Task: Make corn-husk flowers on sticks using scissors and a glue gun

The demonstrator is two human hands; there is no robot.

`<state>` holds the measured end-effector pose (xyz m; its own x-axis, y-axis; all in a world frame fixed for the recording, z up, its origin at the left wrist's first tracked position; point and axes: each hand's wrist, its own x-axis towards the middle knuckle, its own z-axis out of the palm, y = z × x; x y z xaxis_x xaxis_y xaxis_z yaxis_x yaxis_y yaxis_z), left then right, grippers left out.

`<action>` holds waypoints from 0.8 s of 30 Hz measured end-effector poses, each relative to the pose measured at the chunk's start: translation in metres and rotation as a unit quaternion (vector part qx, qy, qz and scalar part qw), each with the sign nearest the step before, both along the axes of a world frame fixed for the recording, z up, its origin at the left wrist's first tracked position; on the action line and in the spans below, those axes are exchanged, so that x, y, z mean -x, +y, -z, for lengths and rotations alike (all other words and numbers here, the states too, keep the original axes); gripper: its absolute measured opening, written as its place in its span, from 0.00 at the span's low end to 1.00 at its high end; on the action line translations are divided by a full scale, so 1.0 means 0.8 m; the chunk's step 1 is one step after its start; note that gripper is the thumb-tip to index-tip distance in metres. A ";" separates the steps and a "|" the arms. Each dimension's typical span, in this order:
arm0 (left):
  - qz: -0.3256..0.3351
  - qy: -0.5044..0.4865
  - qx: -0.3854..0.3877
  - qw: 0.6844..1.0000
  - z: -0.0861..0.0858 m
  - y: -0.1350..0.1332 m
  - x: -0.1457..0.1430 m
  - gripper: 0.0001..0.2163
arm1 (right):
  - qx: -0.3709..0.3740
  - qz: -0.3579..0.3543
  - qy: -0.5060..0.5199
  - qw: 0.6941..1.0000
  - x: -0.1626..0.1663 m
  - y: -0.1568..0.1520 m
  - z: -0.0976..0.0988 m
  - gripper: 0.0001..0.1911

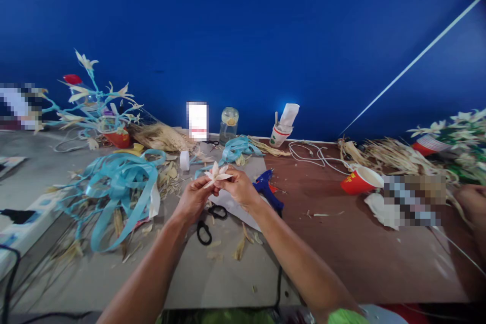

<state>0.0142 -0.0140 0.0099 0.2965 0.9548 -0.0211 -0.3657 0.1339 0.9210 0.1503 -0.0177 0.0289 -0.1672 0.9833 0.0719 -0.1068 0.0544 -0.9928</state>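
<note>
At frame centre: left hand (pixel 192 198) closed in a pinch on pale, star-shaped flower (pixel 217 174), pointed-petalled, matte, papery-looking; right hand (pixel 243 187) likewise pinched on it. Right of centre: blue glue gun (pixel 265 182); farther right: tapered, tilted red cup (pixel 356 184).

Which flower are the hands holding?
The middle white flower, between the fingertips of the left hand and right hand. The other flowers, far left and far right, touch neither hand.

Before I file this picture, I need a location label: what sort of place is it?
Probably a handicraft workspace: loose blue ribbon, what looks like a glue gun, and a pale flower held by the left hand and right hand.
</note>
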 end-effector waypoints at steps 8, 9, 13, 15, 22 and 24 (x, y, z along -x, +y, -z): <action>-0.067 -0.064 0.018 0.996 0.001 0.004 0.003 0.10 | 0.005 0.062 -0.050 0.997 -0.036 0.009 -0.022 0.21; -0.074 -0.071 0.019 0.995 0.002 0.006 0.004 0.10 | -0.011 0.075 -0.085 0.994 -0.046 0.011 -0.024 0.20; -0.087 -0.087 0.024 0.992 0.003 0.008 0.005 0.10 | -0.055 0.046 -0.263 0.962 -0.078 0.006 -0.032 0.11; -0.083 -0.085 0.022 0.993 0.003 0.007 0.004 0.10 | -0.062 0.002 -0.348 0.936 -0.087 -0.004 -0.036 0.08; -0.123 -0.123 0.044 0.984 -0.004 0.010 0.004 0.11 | -0.086 0.022 -0.444 0.892 -0.081 -0.015 -0.041 0.12; -0.147 -0.140 0.036 0.978 -0.005 0.011 0.007 0.10 | -0.078 0.041 -0.457 0.885 -0.072 -0.003 -0.037 0.11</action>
